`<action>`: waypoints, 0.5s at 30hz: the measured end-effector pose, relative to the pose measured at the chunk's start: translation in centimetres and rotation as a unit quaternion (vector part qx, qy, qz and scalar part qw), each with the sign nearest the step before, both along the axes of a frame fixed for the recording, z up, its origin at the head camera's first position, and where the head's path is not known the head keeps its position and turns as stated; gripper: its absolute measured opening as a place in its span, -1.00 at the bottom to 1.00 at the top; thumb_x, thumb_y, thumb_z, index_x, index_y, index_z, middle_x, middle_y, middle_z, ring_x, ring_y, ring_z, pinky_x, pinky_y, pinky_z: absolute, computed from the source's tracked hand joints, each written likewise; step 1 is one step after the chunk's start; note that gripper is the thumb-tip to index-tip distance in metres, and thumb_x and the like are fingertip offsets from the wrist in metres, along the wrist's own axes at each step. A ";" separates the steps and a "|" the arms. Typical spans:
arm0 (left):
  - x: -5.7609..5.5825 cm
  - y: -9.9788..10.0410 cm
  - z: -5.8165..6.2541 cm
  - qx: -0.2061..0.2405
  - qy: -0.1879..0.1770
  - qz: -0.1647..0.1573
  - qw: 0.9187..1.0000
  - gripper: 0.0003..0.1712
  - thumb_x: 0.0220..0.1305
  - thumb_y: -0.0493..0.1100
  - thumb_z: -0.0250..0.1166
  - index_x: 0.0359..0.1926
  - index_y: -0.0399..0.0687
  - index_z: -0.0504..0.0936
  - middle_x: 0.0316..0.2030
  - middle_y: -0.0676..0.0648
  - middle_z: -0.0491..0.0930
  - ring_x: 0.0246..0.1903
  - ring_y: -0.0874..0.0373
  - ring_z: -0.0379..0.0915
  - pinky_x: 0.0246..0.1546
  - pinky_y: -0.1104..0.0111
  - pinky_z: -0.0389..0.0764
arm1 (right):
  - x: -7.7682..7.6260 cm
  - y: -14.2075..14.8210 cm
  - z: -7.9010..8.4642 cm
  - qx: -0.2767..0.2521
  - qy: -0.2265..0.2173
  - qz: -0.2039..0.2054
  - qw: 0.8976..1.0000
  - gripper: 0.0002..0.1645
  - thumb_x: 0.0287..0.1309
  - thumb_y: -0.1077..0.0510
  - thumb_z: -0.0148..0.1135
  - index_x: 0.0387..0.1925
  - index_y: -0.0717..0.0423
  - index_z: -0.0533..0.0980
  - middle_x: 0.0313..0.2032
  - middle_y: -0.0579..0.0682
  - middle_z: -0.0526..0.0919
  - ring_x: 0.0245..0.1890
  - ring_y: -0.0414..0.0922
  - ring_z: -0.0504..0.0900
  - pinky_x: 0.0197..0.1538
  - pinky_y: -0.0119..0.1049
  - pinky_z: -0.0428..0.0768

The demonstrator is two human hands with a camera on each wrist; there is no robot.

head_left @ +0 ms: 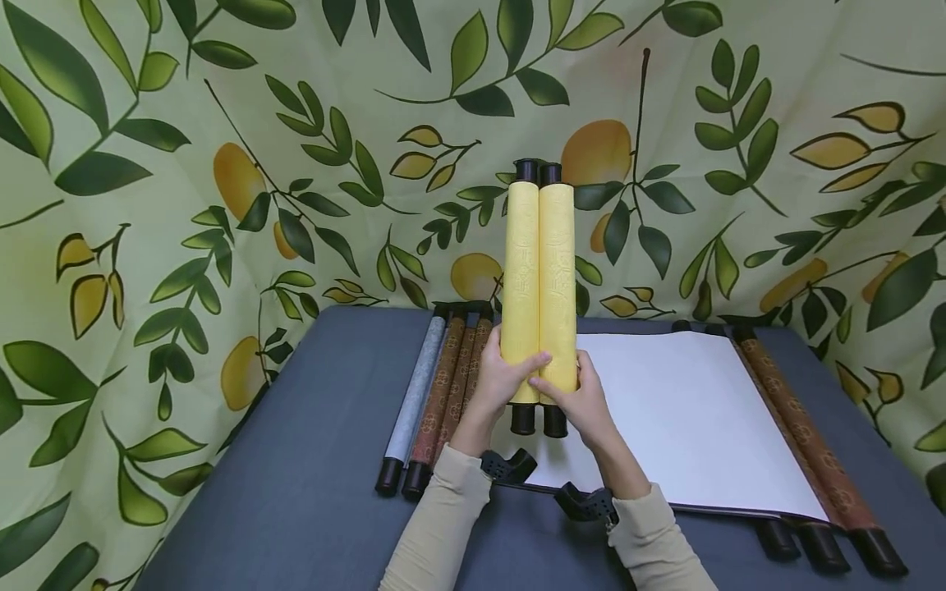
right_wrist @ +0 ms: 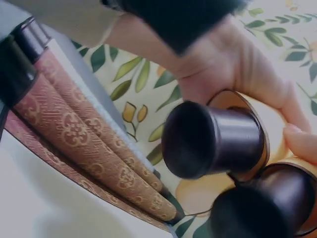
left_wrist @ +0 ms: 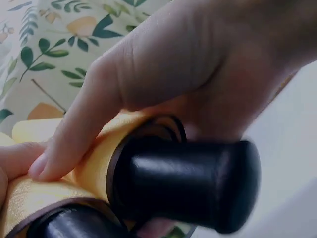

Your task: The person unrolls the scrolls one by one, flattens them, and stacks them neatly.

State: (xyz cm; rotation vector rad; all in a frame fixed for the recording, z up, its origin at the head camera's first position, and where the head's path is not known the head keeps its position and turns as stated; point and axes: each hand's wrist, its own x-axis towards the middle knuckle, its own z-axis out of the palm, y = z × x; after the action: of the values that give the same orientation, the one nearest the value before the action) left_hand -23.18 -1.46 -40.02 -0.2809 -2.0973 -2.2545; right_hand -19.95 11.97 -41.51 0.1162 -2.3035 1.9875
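Two yellow scrolls with black end knobs are held side by side, upright above the table. My left hand grips the left one near its lower end, thumb across the front. My right hand grips the right one at the same height, and the thumbs meet in the middle. In the left wrist view a black knob juts out below the left hand. The right wrist view shows two black knobs beneath the right hand.
Behind the hands, white paper lies on the dark blue table. Several brown patterned scrolls and a light blue scroll lie left of it. More brown scrolls lie at its right edge. A leaf-printed cloth hangs behind.
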 end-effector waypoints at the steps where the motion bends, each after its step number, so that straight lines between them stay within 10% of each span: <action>1: 0.1 0.2 0.0 0.000 -0.003 0.000 1.000 -0.28 0.04 -0.27 0.42 0.21 -0.21 0.30 -0.07 -0.26 0.55 -0.29 0.24 0.52 -0.28 0.39 0.63 | 0.0 0.1 0.1 0.002 0.000 -0.009 1.000 -0.36 0.09 0.22 0.35 0.12 0.26 0.23 -0.17 0.12 0.55 -0.35 -0.33 0.55 -0.29 -0.44 0.59; 15: 0.2 1.6 -0.7 -0.027 0.014 0.029 0.999 -0.45 0.13 -0.18 0.35 0.12 -0.25 0.41 -0.12 -0.33 0.58 -0.34 0.24 0.51 -0.31 0.44 0.57 | 0.0 0.2 0.0 -0.002 -0.029 -0.116 0.993 -0.50 0.18 0.28 0.22 0.14 0.28 0.33 -0.22 0.05 0.49 -0.39 -0.32 0.45 -0.32 -0.46 0.50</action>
State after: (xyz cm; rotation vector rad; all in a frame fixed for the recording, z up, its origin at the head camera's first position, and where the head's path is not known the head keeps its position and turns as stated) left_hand -23.02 0.14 -40.75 -0.2483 -2.1271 -2.1515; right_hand -19.91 12.16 -41.54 -0.2037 -2.2283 1.9037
